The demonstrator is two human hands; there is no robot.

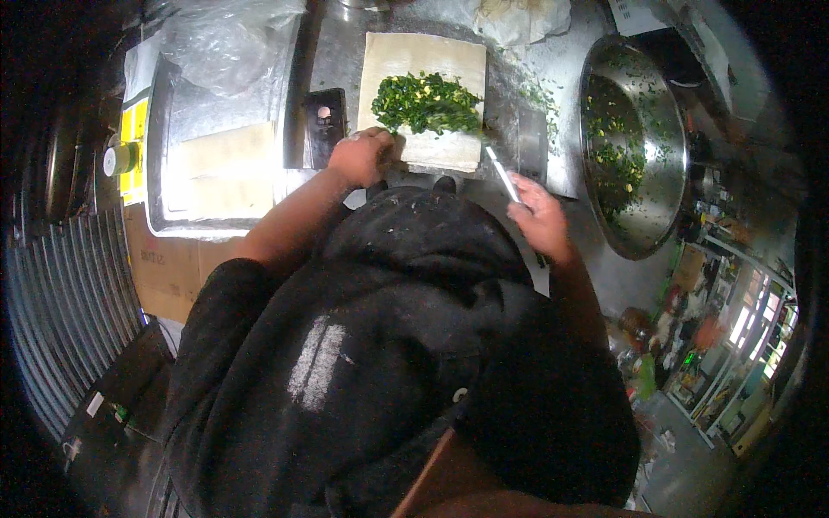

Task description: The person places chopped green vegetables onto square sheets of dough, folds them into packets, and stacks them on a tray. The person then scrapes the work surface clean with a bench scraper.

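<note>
Dough sheets (423, 56) sit R of lettered ctn (173, 289).

Before you, on the tabletop (337, 52): dough sheets (423, 56), stacked, chopped greens (427, 104) across their middle. Your left hand (367, 157): at the stack's near left corner. Your right hand (540, 216): right of its near edge, a slim utensil (503, 175) within. Left of the stack: a flat slab (325, 125); farther left, a tray (194, 233) with plastic film (220, 43) over its far part. Well right: a bowl (663, 203), more greens inside. Behind, to the right: a cloth (522, 19).
</note>
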